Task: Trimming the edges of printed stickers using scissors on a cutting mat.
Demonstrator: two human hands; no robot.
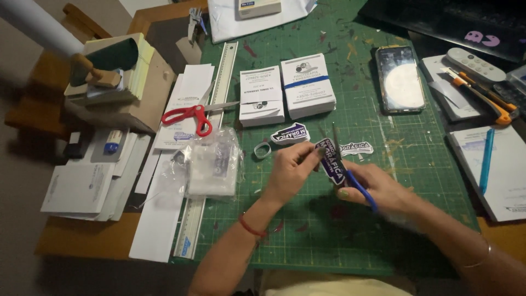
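Trimming sticker (332, 160) | left hand (293, 171) pinching sticker, right hand (372, 189) gripping blue scissors (350, 175) | next: likely turning sticker, following outline

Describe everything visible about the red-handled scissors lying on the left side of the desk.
The red-handled scissors lie flat and untouched, clear of both hands. Two red plastic loop handles point toward the lower left; the silvery metal blades point to the upper right, slightly parted. They rest mostly on white paper sheets, with the blade tips crossing the long metal ruler at the green cutting mat's edge.
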